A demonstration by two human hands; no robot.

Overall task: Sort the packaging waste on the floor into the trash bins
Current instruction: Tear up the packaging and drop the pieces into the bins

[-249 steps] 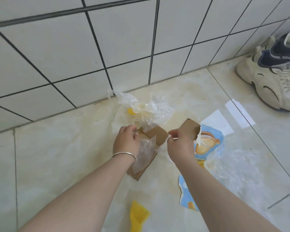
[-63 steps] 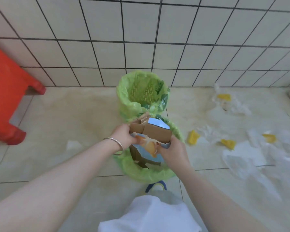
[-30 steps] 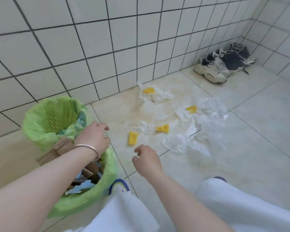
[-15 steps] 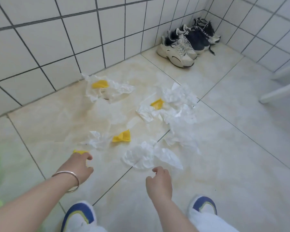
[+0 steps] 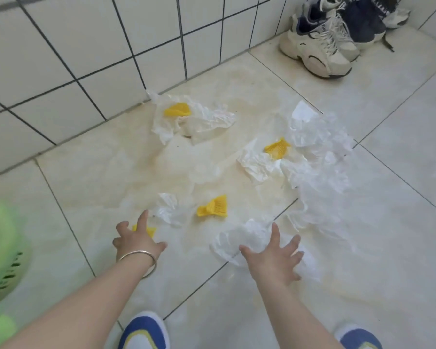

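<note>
While right hand (image 5: pixel 272 260) spreads, clear wrapper (image 5: pixel 239 241) under fingers (image 5: pixel 275 231).

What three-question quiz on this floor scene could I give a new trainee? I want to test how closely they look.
1. True or false: the left hand holds a cardboard piece.
2. How many yellow foam nets show on the floor?
3. The right hand is spread over: A) a shoe, B) a plastic wrap, C) the bin.

Key: 1. False, its fingers are open over a yellow net. 2. Four. 3. B.
</note>
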